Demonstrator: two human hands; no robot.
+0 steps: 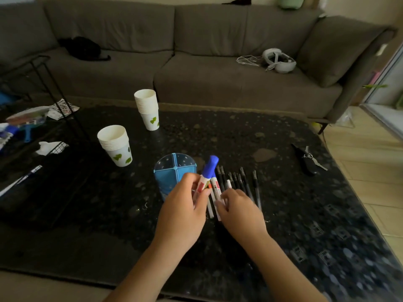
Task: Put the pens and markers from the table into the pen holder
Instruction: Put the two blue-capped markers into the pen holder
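Near the middle of the frame, the left hand [183,205] has its fingers curled around a fat white marker with a big blue cap [207,172], lifted with the cap pointing up; just to its left stands the round see-through blue plastic pen holder [172,171], split into four parts, with nothing in it that I can see; the right hand [238,211] lies low over the row of thin black pens [242,182] on the dark speckled stone table [305,192], fingers bent and touching two more white markers [214,192], but I cannot tell if it grips them; two stacks of white paper cups with green leaves [115,144] stand up and to the left; a grey sofa [196,62] fills the top.
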